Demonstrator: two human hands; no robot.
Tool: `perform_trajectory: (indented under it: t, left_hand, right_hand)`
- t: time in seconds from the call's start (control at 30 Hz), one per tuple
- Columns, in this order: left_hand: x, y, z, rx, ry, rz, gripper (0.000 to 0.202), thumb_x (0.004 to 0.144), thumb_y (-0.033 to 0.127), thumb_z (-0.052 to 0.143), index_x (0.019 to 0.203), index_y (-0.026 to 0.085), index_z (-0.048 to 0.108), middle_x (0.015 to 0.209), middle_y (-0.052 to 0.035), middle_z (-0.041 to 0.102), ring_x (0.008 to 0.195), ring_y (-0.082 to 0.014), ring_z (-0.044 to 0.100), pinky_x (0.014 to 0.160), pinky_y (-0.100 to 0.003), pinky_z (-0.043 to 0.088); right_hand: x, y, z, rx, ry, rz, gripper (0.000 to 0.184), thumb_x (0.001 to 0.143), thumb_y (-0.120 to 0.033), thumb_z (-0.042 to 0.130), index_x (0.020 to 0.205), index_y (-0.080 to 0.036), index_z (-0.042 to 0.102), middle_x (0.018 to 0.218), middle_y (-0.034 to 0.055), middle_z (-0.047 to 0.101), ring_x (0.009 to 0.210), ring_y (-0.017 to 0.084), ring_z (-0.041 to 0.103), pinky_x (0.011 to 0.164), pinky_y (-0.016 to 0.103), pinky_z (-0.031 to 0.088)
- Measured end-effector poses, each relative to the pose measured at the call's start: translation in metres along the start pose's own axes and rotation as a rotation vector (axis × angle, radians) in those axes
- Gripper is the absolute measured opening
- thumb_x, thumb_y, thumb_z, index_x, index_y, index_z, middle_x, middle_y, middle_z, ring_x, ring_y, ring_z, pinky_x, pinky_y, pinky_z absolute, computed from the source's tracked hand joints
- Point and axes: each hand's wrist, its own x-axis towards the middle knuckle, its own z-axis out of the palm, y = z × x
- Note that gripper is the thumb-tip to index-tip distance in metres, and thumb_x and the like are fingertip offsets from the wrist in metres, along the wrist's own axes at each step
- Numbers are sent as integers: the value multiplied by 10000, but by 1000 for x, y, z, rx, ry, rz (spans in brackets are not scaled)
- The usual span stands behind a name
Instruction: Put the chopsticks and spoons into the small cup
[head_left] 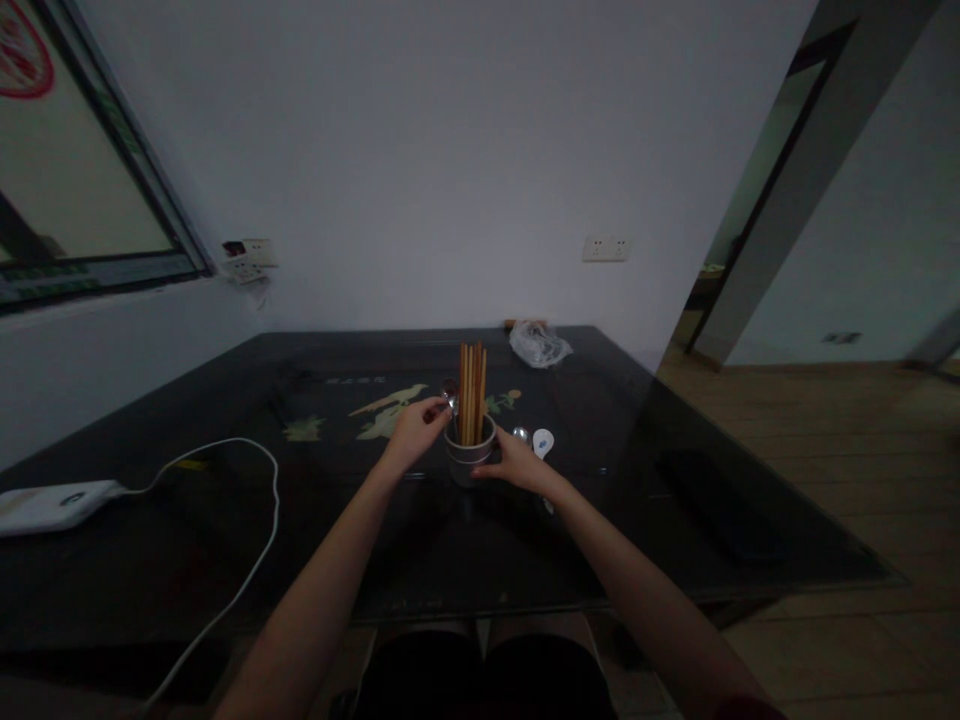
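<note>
A grey cup (466,466) stands upright on the dark table in front of me, with several wooden chopsticks (472,393) standing in it. My left hand (420,432) is at the cup's left rim, its fingers pinched on a metal spoon (451,395) whose bowl points up; the spoon's lower end goes down at the cup's inside. My right hand (517,464) is wrapped against the cup's right side, thumb in front. Just beyond my right hand lie another metal spoon (520,434) and a white spoon (543,440) with a blue mark, their handles partly hidden by the hand.
A crumpled clear plastic bag (539,345) lies at the table's back edge by the wall. On the left are a white device (58,507) and its white cable (276,490), which loops over the front edge. A dark flat object (724,505) rests at the right.
</note>
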Motion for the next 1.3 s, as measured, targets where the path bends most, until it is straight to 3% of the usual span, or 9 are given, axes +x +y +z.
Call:
perform_trajectory:
  t: [0.37, 0.6, 0.73, 0.87, 1.0, 1.17, 1.3]
  left_hand:
    - [2, -4, -5, -117, 179, 15, 371, 791, 359, 565, 1104, 161, 563, 631, 37, 481, 575, -124, 487, 550, -227, 361]
    - [-7, 18, -15, -153, 314, 112, 330, 830, 305, 507, 1131, 170, 538, 702, 19, 496, 662, -124, 515, 630, -220, 422]
    - [-12, 30, -18, -119, 335, 131, 290, 848, 306, 488, 1097, 174, 559, 732, 4, 506, 707, -130, 525, 675, -223, 438]
    - [-12, 27, -12, -256, 305, 70, 295, 831, 353, 514, 1065, 182, 572, 872, -33, 575, 819, -149, 566, 754, -253, 463]
    - [-19, 10, 4, -538, 234, -114, 326, 798, 413, 538, 1034, 191, 574, 1050, -65, 610, 961, -172, 594, 786, -270, 478]
    - [-37, -6, 17, -810, 11, -319, 435, 798, 525, 512, 1060, 189, 597, 1152, -98, 637, 1057, -218, 595, 823, -318, 484]
    - [-42, -9, 22, -866, -118, -343, 483, 784, 588, 517, 1040, 196, 637, 1140, -91, 660, 1058, -234, 604, 817, -320, 480]
  right_hand:
    - [-3, -5, -4, -22, -36, 45, 829, 584, -286, 816, 1316, -197, 437, 1179, 97, 608, 1015, 238, 601, 893, 385, 470]
    - [-5, -3, -10, -48, -91, 48, 726, 606, -221, 796, 1255, -154, 476, 1119, 106, 628, 969, 231, 613, 848, 370, 491]
    - [-5, 6, -13, -50, -71, 28, 718, 614, -212, 790, 1262, -174, 483, 1109, 91, 633, 969, 218, 613, 854, 366, 491]
    - [-6, 9, -20, -84, -31, 81, 722, 612, -220, 793, 1269, -177, 497, 1017, 75, 666, 913, 209, 635, 819, 361, 503]
    - [-8, 7, -33, -100, -6, 106, 579, 660, -239, 758, 1202, -181, 564, 943, 58, 682, 828, 187, 652, 739, 314, 515]
    - [-7, 9, -51, -192, 72, 127, 360, 748, -260, 665, 1089, -147, 632, 883, 65, 693, 780, 180, 647, 710, 293, 498]
    - [-8, 12, -61, -366, 181, 165, 240, 798, -268, 601, 1007, -172, 670, 844, 57, 698, 783, 179, 643, 722, 284, 471]
